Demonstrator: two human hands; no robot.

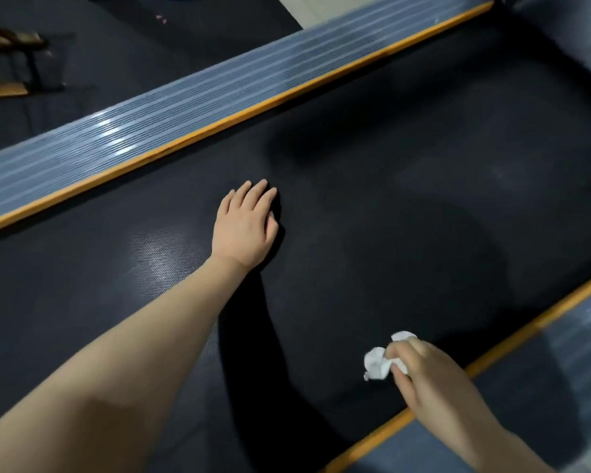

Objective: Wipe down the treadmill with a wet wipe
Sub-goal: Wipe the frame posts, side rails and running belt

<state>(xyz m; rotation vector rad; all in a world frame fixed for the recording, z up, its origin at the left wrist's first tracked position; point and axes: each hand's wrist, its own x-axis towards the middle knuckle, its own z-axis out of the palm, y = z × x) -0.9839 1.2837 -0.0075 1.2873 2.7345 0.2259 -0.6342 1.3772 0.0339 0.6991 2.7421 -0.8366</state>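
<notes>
Showing: a person's two hands over a treadmill, seen from above.
Belt (406,199): dark, finely textured, running diagonally across the view; a pale sheen is showing near the left forearm.
Left hand (244,227): lying flat on the belt, palm down, fingers straight and close together, holding nothing; its forearm is casting a dark shadow on the belt.
Right hand (423,370): curling its fingers round a wipe, near the belt's right edge.
Wipe (377,363): white, crumpled, sticking out past the fingers, over the belt; whether it is touching the belt cannot be told.
Left rail (185,107): grey, ribbed, bordered by an orange strip (253,107) along the belt.
Right rail (543,387): grey, with its own orange strip, lying just beside the right hand.
Floor (133,35): dark, beyond the left rail, with a blurred wooden frame (4,70) standing on it.
</notes>
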